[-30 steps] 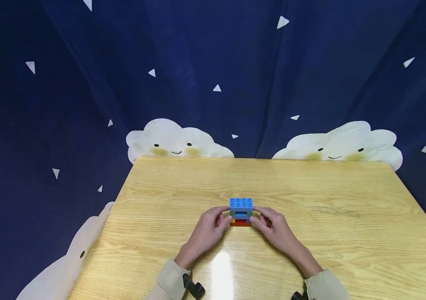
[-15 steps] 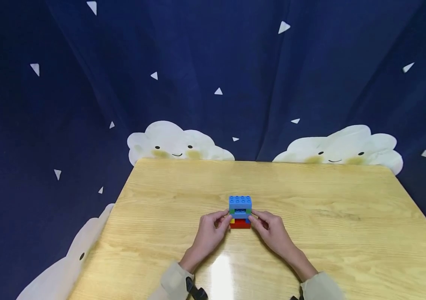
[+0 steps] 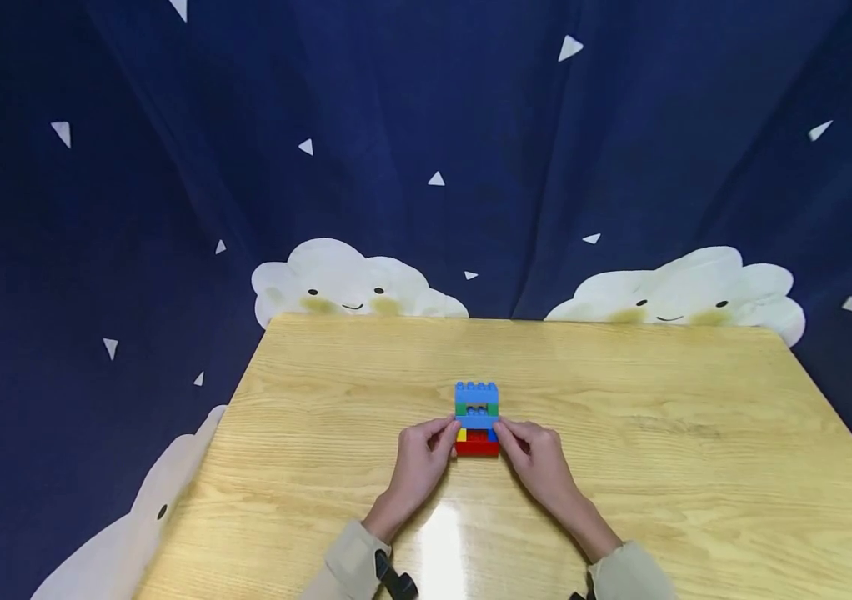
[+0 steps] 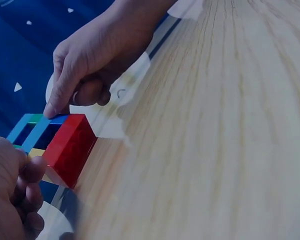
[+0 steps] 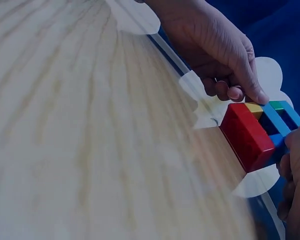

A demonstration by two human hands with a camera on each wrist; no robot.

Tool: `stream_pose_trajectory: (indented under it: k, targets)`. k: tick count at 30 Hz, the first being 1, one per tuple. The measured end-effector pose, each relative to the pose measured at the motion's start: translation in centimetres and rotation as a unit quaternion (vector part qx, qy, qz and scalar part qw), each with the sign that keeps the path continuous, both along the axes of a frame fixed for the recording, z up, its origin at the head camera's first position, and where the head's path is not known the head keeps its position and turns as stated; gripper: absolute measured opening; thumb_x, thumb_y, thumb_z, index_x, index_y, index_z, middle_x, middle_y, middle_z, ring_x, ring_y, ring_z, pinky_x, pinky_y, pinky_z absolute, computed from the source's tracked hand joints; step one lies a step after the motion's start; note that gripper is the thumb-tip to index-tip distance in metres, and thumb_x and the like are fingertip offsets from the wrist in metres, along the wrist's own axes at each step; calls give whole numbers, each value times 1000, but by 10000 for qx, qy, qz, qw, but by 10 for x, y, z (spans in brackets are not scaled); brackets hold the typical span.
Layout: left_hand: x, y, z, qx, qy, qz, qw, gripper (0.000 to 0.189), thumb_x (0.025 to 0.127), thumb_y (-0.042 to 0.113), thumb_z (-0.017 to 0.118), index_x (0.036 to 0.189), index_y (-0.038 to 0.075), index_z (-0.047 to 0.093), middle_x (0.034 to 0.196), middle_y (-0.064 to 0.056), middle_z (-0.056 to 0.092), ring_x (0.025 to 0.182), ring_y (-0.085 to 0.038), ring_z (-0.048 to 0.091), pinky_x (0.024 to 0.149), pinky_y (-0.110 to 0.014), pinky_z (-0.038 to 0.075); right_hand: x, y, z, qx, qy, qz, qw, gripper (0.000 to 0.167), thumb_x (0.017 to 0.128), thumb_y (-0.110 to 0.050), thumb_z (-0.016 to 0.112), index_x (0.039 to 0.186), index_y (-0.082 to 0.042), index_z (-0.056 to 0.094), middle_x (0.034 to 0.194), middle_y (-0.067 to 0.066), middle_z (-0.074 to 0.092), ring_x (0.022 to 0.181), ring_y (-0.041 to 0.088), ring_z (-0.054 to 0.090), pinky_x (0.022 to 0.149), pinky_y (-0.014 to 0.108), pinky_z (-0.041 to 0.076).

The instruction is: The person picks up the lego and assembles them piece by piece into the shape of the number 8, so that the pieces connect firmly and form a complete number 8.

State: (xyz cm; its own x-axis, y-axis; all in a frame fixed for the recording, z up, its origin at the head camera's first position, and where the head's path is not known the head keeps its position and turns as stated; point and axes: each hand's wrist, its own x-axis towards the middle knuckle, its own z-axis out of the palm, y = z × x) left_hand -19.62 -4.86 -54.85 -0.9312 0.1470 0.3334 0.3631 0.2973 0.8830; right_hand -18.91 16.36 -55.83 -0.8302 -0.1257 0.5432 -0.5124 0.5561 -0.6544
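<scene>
A small stack of toy building bricks (image 3: 476, 422) stands at the middle of the wooden table in the head view. Its lowest brick is red (image 3: 477, 449). Above that come a small yellow brick and a small blue brick, a longer blue one, two green ones, and a studded blue brick (image 3: 476, 395) on top. My left hand (image 3: 422, 462) pinches the stack's left side at mid-height. From the right, my right hand (image 3: 542, 467) pinches the opposite side. Both wrist views show thumbs on the sides of the longer blue brick. Whether the red brick touches the table (image 4: 210, 150) I cannot tell.
A dark blue curtain (image 3: 396, 125) with white triangles hangs behind the table. White cloud shapes (image 3: 351, 279) line the table's back edge. A bright reflection lies on the wood between the forearms.
The brick stack has tilted so its front face shows more and its top studs are seen edge-on. Both hands have turned with it, keeping their pinch, and shifted slightly left.
</scene>
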Motion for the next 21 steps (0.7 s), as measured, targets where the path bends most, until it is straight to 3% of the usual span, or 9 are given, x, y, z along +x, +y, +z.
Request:
stream_pose_trajectory:
  k: [8,14,21]
  targets:
    - [2,-3,2,-424,-88,-110,9990,24,101,9,70,116,-9,75,69,1,63,57,1,47,52,-15,41,1,-3,0,158,-227,-37,9996,19,96,-6,75,111,5,79,94,11,79,80,11,71,65,25,57]
    - [5,-8,1,-716,-416,-251,9963,29,100,7,69,124,-8,71,67,7,51,57,1,39,51,-15,30,2,-5,4,403,-676,94,9969,25,100,-13,72,115,6,77,91,8,77,75,6,61,64,25,54]
    - [2,-6,1,-1001,-270,-482,9934,31,103,12,66,127,-8,70,68,10,48,57,3,38,53,-16,32,5,0,8,651,-858,-82,9941,26,101,-16,71,116,4,77,95,8,77,79,9,61,69,31,56]
